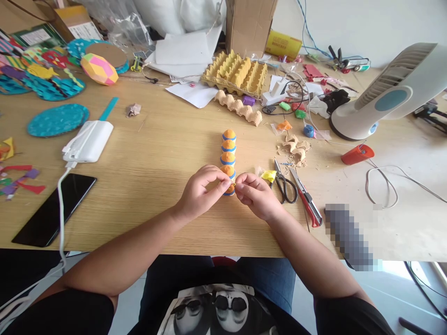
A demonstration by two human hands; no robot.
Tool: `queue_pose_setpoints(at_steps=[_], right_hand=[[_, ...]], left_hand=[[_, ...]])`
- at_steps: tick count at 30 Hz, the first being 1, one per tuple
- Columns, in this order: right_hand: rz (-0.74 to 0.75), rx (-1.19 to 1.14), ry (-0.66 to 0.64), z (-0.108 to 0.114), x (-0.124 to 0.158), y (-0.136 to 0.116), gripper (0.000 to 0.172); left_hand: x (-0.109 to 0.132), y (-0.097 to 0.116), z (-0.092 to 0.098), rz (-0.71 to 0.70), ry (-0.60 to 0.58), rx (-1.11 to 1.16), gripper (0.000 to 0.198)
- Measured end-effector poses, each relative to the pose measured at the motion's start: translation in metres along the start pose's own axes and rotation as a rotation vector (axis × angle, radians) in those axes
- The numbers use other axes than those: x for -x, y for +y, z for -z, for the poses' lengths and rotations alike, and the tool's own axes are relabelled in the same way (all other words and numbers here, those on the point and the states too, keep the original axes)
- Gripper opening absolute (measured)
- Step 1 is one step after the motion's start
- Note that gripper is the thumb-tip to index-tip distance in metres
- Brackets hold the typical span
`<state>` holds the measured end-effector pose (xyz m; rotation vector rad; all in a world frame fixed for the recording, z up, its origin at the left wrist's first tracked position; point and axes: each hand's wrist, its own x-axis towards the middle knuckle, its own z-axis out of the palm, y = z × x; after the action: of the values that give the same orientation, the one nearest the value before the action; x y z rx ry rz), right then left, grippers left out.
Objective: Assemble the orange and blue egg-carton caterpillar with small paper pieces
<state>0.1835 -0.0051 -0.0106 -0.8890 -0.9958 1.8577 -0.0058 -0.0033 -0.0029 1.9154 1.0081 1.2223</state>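
A row of orange domes with blue rims, like a caterpillar of egg-carton cups, lies on the wooden table running away from me. My left hand pinches the nearest dome between thumb and fingers. My right hand is curled closed right beside it, its fingertips pressed against the same dome's right side. A small yellow lump lies just beyond my right hand.
Black scissors and a red utility knife lie right of my hands. A white fan, egg cartons, cardboard scraps, a power bank, a black phone and coloured paper crafts surround them.
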Motion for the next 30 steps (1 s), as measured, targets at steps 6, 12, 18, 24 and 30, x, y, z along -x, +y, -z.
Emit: queue_pose_setpoints(at_steps=[6,12,18,24,30], right_hand=[[0.005,-0.028,-0.026,0.0,0.0,-0.001,0.024],[0.029,-0.068,0.048,0.003,-0.002,-0.002,0.02],[-0.006,-0.087,0.082,0.004,-0.004,-0.002,0.02],[0.047,-0.117,0.169,0.012,-0.01,-0.004,0.026],[0.091,-0.247,0.19,0.019,-0.015,-0.006,0.024]], left_hand=[[-0.001,-0.003,0.002,-0.037,-0.015,-0.035,0.007],[-0.005,-0.005,0.005,0.018,0.095,-0.078,0.008],[-0.003,-0.004,0.001,-0.033,0.068,-0.124,0.006],[-0.002,0.006,0.004,-0.183,0.075,-0.209,0.006],[0.002,0.029,0.018,-0.231,-0.355,-0.394,0.005]])
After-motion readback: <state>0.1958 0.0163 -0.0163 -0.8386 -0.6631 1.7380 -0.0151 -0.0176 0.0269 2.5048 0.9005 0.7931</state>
